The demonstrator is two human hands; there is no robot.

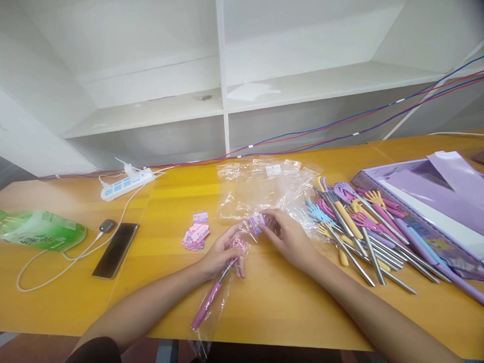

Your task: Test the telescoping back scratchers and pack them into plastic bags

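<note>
A pink back scratcher (207,305) with a metal shaft lies inside a clear plastic bag (220,314). My left hand (224,253) is closed around its upper end, and the handle points down toward the table's front edge. With its fingers pinched, my right hand (281,230) grips a small purple-and-pink printed card (256,222) at the bag's top. Left of my hands is a small pile of similar cards (196,235). Several loose back scratchers (366,219) in pink, yellow, blue and purple are heaped to the right. Clear bags (258,186) are spread out behind my hands.
A purple printed box (430,228) stands at the right of the wooden table (158,295). On the left are a phone (116,250), a green-and-clear package (41,231), a white cable and a power strip (126,184). Red and blue wires run below white shelves (164,113).
</note>
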